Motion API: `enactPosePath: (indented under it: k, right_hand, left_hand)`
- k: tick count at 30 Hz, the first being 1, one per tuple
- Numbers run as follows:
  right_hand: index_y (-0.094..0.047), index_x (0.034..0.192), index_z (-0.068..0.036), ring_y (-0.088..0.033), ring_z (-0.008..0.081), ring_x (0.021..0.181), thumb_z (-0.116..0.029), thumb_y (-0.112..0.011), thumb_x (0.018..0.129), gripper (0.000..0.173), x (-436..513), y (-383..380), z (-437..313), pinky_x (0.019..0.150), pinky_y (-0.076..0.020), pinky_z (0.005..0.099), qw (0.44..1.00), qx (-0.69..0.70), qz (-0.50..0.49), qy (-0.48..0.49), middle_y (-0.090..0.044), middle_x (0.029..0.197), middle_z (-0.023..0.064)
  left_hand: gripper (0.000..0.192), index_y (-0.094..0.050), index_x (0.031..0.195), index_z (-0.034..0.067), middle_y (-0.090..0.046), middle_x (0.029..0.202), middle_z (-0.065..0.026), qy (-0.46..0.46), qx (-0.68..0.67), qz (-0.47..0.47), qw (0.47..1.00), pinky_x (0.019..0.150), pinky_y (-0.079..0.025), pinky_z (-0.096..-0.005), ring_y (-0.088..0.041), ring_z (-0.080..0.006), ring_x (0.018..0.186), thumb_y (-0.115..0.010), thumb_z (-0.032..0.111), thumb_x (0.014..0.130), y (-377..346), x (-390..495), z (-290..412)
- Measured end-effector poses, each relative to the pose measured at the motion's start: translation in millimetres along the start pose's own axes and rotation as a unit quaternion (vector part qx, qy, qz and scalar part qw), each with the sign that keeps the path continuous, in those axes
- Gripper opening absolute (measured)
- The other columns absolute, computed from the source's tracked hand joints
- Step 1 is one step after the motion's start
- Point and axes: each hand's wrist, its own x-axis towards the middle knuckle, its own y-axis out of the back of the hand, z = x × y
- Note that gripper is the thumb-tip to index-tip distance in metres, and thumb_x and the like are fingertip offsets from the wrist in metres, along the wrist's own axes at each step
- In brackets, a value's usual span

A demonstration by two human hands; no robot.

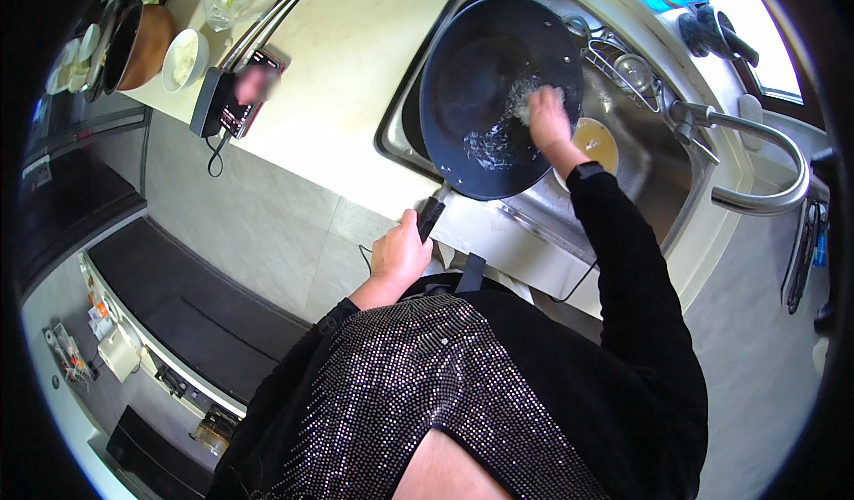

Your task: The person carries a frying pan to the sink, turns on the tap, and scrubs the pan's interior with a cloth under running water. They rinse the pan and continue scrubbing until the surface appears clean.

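Note:
A large dark wok lies tilted across the stainless steel sink, with whitish suds on its inner surface. My left hand is closed around the black wok handle. Inside the wok, my right hand presses a pale, wispy scrubbing pad against the metal; the fingers partly cover it. Beneath my right wrist, a bowl of cloudy yellowish liquid stands in the sink, partly hidden by the wok and my arm.
A curved steel faucet arches at the right. Behind the basin sits a wire rack. On the counter are a phone against a dark stand, chopsticks, a white bowl with pale food, and a brown pot.

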Motion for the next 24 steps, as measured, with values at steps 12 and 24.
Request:
enactPosePath:
  k: [12, 24]
  right_hand:
    - [-0.035, 0.141, -0.011, -0.034, 0.0400, 0.130, -0.033, -0.060, 0.087, 0.063, -64, 10, -27, 0.110, -0.0296, 0.0470, 0.985, -0.005, -0.151, 0.081, -0.040, 0.138, 0.0192]
    - [-0.026, 0.146, -0.001, -0.016, 0.0416, 0.141, -0.045, -0.045, 0.092, 0.072, -19, 7, -24, 0.113, -0.0190, 0.0522, 0.983, -0.166, -0.064, -0.042, -0.017, 0.153, 0.0221]
  left_hand:
    - [0.039, -0.045, 0.110, 0.001, -0.067, 0.085, -0.0218, 0.009, -0.007, -0.013, 1.000, 0.076, -0.053, -0.0466, -0.067, -0.0384, 0.081, -0.062, 0.024, 0.084, 4, 0, 2]
    - [0.040, -0.047, 0.111, 0.004, -0.067, 0.086, -0.0225, 0.025, -0.028, -0.009, 0.999, 0.076, -0.051, -0.0492, -0.066, -0.0405, 0.083, -0.063, 0.024, 0.081, 1, 0, 0]
